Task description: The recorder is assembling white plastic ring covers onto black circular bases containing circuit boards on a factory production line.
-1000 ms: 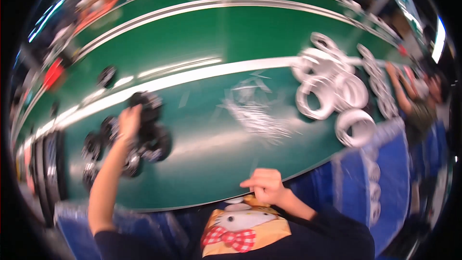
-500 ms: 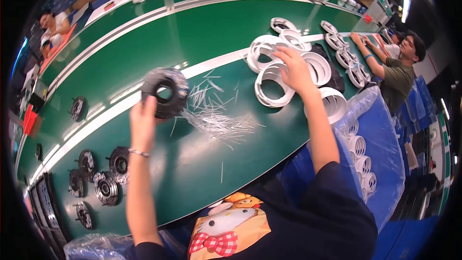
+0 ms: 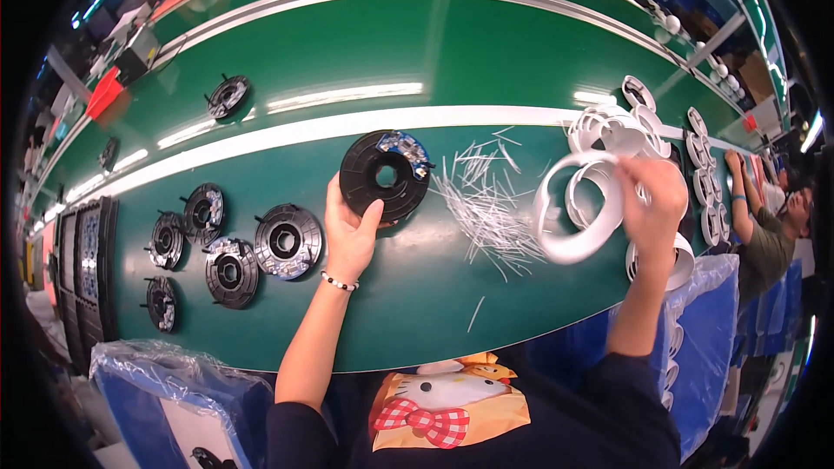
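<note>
My left hand (image 3: 351, 241) grips the lower edge of a round black plastic base (image 3: 359, 175) with its thumb on the face. This base has a hole in its middle and a curved circuit board (image 3: 405, 149) along its upper right. In my right hand (image 3: 653, 201), slightly blurred, is a white plastic ring (image 3: 566, 248), lifted above the table and tilted. Loose thin white strips (image 3: 493, 224) lie in a heap between the two hands. More white rings (image 3: 618, 132) are grouped behind and beside my right hand, which partly hides them.
Several similar black bases (image 3: 233, 274) lie on the green table (image 3: 417, 313) at left, with one farther back (image 3: 228, 97). A black tray (image 3: 89, 252) stands at the left end. Blue bins with plastic liners (image 3: 708, 330) flank me. A co-worker (image 3: 769, 217) sits at far right.
My right hand has closed on a white ring and lifted it. The black base in my left hand now faces me more. The whole view has swung, shifting the table's contents rightward.
</note>
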Demonstrator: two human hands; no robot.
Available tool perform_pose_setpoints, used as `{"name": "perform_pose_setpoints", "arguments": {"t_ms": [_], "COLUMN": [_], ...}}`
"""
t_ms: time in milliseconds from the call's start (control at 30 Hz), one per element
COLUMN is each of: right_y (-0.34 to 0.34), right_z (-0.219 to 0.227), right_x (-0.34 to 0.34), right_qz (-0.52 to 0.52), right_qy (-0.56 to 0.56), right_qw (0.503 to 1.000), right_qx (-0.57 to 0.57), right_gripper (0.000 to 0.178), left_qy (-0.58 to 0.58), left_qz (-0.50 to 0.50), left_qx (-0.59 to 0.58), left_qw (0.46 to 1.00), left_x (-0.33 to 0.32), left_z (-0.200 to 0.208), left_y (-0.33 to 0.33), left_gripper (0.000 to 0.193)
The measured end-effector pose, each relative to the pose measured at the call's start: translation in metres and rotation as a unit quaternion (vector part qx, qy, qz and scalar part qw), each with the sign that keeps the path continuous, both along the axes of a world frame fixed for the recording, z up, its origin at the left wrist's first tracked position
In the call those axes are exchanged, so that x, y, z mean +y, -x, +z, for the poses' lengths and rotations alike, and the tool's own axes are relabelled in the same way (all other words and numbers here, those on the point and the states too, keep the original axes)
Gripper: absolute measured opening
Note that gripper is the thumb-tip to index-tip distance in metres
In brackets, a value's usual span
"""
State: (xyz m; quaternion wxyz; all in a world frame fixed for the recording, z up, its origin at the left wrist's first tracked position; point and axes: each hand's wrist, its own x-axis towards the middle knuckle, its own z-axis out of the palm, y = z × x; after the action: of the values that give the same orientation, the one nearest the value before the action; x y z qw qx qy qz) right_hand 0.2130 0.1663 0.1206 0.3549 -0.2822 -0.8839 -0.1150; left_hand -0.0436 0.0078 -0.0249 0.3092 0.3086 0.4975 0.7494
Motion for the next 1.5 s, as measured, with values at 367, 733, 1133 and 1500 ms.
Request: {"name": "perform_pose_setpoints", "arguments": {"t_ms": [367,733,1133,1500], "right_y": [0.074,0.105,0.112,0.121], "right_z": [-0.125,-0.104,-0.099,-0.094], "right_x": [-0.082,-0.121,-0.069,-0.085], "right_qz": [0.029,0.104,0.193,0.204], "right_qy": [0.352,0.365,0.498,0.449], "right_qw": [0.934,0.893,0.829,0.867], "right_qx": [-0.047,-0.24,0.167,0.073], "right_gripper": [0.016,0.101,0.11,0.112], "left_qy": [-0.041,-0.048,-0.01,-0.091], "left_qz": [0.068,0.054,-0.027,-0.265], "left_qx": [-0.051,-0.101,-0.07,-0.504], "left_qw": [0.996,0.992,0.997,0.817], "left_x": [-0.001,-0.008,-0.001,-0.011], "left_z": [0.006,0.007,0.0,0.007], "left_y": [-0.004,-0.001,-0.015,-0.01], "left_gripper": [0.049,0.038,0.034,0.054]}}
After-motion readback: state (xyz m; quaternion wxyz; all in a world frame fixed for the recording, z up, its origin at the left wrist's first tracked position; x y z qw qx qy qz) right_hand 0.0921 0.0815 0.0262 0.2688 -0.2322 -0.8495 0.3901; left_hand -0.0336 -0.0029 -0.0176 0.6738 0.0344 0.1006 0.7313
